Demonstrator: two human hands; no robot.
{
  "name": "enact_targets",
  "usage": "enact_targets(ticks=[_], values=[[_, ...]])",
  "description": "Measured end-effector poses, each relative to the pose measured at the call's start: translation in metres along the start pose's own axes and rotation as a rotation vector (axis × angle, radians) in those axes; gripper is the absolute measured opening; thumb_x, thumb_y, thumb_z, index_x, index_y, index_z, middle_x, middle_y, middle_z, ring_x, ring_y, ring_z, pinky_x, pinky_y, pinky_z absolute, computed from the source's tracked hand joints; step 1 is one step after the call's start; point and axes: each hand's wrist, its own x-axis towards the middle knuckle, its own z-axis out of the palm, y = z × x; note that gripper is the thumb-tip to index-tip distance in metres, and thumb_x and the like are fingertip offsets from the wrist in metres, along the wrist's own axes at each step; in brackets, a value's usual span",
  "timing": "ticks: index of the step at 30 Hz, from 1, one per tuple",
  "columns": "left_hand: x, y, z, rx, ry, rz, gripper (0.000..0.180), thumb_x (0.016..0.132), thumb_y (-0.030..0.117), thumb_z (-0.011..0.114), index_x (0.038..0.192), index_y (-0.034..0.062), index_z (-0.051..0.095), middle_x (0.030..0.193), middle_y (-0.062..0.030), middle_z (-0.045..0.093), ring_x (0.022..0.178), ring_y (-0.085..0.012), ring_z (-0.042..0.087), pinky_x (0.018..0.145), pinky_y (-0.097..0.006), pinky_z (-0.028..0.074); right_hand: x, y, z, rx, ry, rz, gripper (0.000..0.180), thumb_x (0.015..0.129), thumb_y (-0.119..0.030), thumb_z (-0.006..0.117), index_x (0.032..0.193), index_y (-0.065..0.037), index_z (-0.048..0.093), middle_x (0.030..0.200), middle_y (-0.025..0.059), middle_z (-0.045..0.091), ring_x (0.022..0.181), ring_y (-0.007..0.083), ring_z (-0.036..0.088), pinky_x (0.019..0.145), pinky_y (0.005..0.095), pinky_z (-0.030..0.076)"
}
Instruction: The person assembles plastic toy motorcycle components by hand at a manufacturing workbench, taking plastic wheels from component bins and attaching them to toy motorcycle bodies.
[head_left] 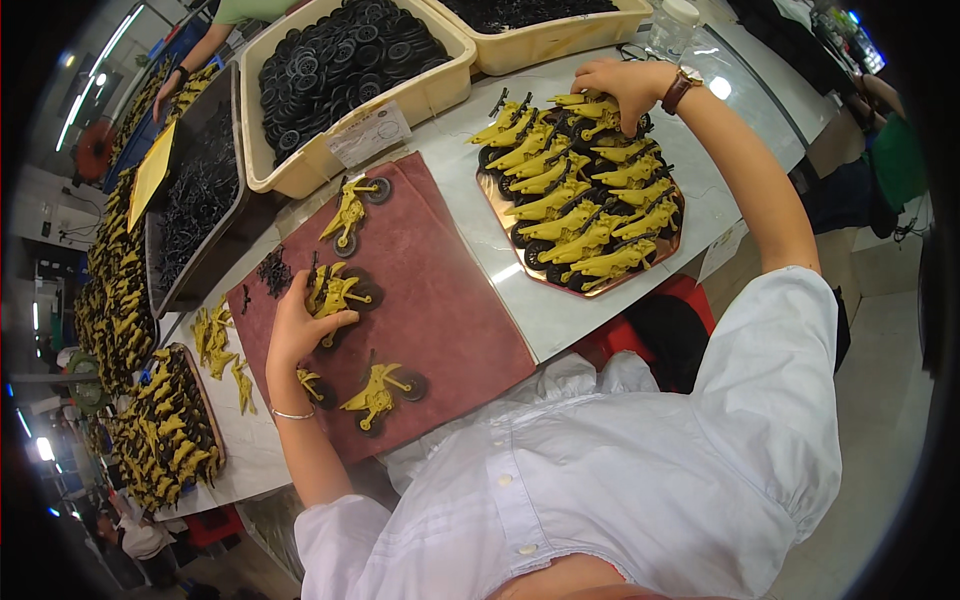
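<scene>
On the maroon mat [455, 290], my left hand [296, 325] has its thumb and fingers closed round a yellow toy motorcycle [340, 290] with black wheels. Other toy motorcycles lie on the mat: one above [346, 212], one below [376, 396], and one partly hidden beside my wrist [316, 388]. To the right, my right hand [628, 88] reaches to the far end of a tray [682, 222] packed with rows of the same toys. Its thumb and fingers curl round a toy motorcycle [598, 110] there, partly covering it.
Behind the mat stands a cream bin [465, 80] of black wheels, with another cream bin [560, 38] beside it. A dark tray [165, 290] of small black parts and loose yellow pieces [213, 338] are at left. A clear jar [672, 30] stands far right. Another person's arm [200, 50] reaches in at upper left.
</scene>
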Motion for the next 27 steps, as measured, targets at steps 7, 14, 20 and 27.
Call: enact_targets(ticks=[7, 14, 20, 27], values=[[0.006, 0.026, -0.007, -0.191, 0.022, 0.032, 0.069, 0.061, 0.012, 0.089, 0.115, -0.0057, 0.05, 0.096, -0.0119, 0.066, 0.089, -0.0153, 0.063, 0.075, -0.029, 0.051, -0.026, 0.005, 0.006, 0.429, 0.277, 0.011, 0.069, 0.074, -0.036, 0.078, 0.133, -0.013, 0.05, 0.138, 0.0108, 0.047, 0.129, 0.0276, 0.043, 0.109, 0.0395, 0.035], [0.04, 0.108, 0.029, -0.24, 0.019, 0.344, 0.073, 0.06, 0.017, 0.089, 0.119, -0.0038, 0.05, 0.1, -0.012, 0.067, 0.091, -0.0155, 0.065, 0.079, -0.029, 0.052, -0.053, -0.056, 0.007, 0.92, 0.7, -0.089, 0.039, 0.089, -0.021, 0.067, 0.123, -0.005, 0.057, 0.117, 0.0036, 0.062, 0.105, 0.0158, 0.06, 0.094, 0.0323, 0.048], [0.072, 0.196, 0.099, -0.183, -0.043, 0.498, 0.084, 0.055, 0.032, 0.09, 0.118, -0.0034, 0.048, 0.101, -0.0212, 0.066, 0.094, -0.0335, 0.066, 0.082, -0.038, 0.052, -0.082, -0.131, 0.015, 0.995, 0.436, -0.062, 0.052, 0.076, -0.012, 0.079, 0.122, -0.005, 0.055, 0.108, 0.0045, 0.062, 0.097, 0.0119, 0.059, 0.085, 0.0292, 0.05], [0.146, 0.254, 0.161, -0.327, -0.171, 0.655, 0.068, 0.075, 0.035, 0.078, 0.125, -0.0007, 0.049, 0.099, -0.0184, 0.068, 0.091, -0.0244, 0.066, 0.075, -0.034, 0.053, -0.122, -0.056, 0.041, 1.163, 0.5, 0.111, 0.054, 0.079, -0.007, 0.076, 0.126, 0.0, 0.052, 0.111, 0.0054, 0.061, 0.097, 0.0129, 0.06, 0.086, 0.028, 0.05]])
